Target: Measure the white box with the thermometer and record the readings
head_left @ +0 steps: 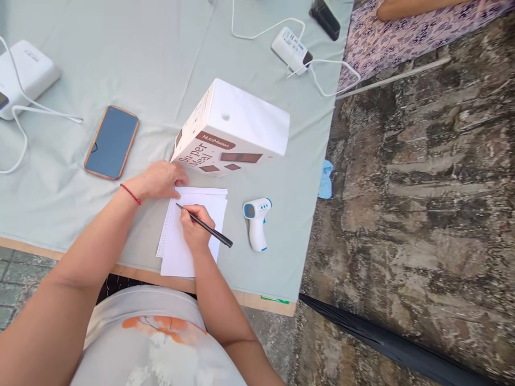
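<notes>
My right hand [197,228] is closed around a black pen [211,230], with its tip at the upper left part of a white sheet of paper [177,260]. The pen's back end slants down to the right. Beneath the sheet lies a spiral-bound notebook [161,244], mostly covered. My left hand [163,179], a red cord at its wrist, rests at the paper's top left corner, thumb and fingers apart. Its fingertips reach the lower left corner of a white and brown "Super Meal" box [249,120], which stands just beyond the paper. Whether they touch the box I cannot tell.
A smartphone [111,142] lies left of the box, a white-blue infrared thermometer [256,224] right of the paper. White devices with cables, a power bank [28,78] and a labelled block [292,51], are farther off. A black object [325,20] lies near the table's right edge.
</notes>
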The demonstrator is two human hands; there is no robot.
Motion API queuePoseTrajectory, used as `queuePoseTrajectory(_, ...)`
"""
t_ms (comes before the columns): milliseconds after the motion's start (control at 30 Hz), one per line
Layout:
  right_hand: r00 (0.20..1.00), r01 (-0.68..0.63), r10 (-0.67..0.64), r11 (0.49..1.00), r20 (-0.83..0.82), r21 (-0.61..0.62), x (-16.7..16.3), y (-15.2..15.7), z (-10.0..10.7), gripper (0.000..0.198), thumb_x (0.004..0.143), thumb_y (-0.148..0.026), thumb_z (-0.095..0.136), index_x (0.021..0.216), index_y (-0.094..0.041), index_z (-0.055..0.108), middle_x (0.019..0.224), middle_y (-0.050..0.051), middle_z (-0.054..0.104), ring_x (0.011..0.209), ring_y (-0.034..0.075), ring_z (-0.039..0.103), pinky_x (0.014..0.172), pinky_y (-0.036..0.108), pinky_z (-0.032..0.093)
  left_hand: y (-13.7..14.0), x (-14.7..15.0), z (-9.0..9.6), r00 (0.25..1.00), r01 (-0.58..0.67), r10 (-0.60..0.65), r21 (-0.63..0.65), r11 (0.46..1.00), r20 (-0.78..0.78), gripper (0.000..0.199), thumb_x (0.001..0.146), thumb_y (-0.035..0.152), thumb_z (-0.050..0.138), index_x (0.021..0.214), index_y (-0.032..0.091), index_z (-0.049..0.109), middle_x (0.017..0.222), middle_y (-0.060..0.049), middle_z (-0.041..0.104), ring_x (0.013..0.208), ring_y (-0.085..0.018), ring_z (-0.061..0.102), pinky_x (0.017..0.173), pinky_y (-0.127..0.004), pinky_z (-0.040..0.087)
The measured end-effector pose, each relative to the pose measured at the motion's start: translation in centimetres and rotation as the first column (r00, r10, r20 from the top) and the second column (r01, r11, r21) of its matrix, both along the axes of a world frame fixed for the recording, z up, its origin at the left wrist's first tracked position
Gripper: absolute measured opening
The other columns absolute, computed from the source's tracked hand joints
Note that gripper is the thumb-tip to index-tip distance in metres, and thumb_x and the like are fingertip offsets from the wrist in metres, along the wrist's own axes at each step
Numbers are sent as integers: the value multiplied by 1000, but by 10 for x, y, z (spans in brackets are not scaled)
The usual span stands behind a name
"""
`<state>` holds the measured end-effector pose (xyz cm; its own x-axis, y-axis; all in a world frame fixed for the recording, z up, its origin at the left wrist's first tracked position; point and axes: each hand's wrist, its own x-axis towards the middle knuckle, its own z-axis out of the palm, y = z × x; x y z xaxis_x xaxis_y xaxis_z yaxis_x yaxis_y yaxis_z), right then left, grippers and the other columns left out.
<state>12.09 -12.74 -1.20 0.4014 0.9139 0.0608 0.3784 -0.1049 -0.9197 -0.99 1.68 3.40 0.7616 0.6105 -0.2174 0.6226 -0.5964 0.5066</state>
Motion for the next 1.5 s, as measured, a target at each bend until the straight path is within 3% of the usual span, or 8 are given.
queuePoseTrajectory(433,997,-35,38,999,68,-37,-1,0,1,16,79,-34,55,74,-22,64,62,-3,64,55,13,53,56,27,46,0,-1,-3,999,29,-30,39,999,12,23,75,22,68,96,23,76,94,0,74,71,-13,62,63,-24,39)
queuePoseTrajectory(733,998,-40,42,999,42,-34,0,0,1,15,78,-34,56,73,-22,64,62,-3,63,56,13,53,57,27,46,0,0,-1,1000,15,-15,12,1000,1,25,73,21,68,97,22,76,95,-1,73,75,-16,64,69,-26,41)
queuePoseTrajectory(1500,1000,-10,11,999,20,-50,0,0,1,14,76,-34,56,70,-22,60,61,-4,60,56,13,52,58,27,47,1,-1,-2,999,23,-23,24,999,29,23,73,22,68,95,22,74,92,0,73,75,-15,63,66,-25,38)
